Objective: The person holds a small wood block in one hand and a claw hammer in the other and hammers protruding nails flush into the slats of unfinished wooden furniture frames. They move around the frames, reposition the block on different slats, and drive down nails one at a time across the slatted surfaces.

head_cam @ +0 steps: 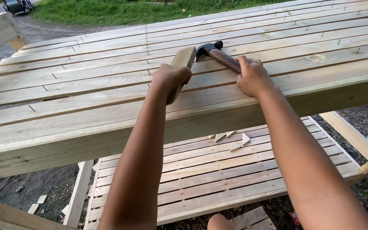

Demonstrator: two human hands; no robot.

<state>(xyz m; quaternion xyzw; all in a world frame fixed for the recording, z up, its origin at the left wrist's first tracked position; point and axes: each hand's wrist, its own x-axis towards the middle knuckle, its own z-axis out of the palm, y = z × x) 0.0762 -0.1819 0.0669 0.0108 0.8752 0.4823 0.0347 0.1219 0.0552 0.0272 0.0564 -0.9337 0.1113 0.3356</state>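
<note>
Left grip: left hand [170, 79] closed around a short pale wooden block [183, 61], fingers wrapped about its lower part; the block stands tilted, its top end leaning away from the person.
Right grip: right hand [252, 76] clamped on the brown wooden handle of a claw hammer with a black steel head [215, 52].
Hammer: lies low over the slats, handle running from the right hand up and left; the head sits just beside the block's top end (touching or a hair apart, cannot tell).
Block: above the near slats, between the two hands, close to the front edge.
Surface: a wide pale slatted wooden surface [86, 76] of long planks with narrow gaps, small nails standing in rows along the slats; a thick beam forms its near edge.
Lower shelf: a second slatted wooden shelf [218, 179] under the surface, carrying a few small triangular wood offcuts [235, 140].
Ground: grey gravel ground [26, 187] with small wood scraps on the left.
Background: green grass strip [107, 10] beyond the far edge.
</note>
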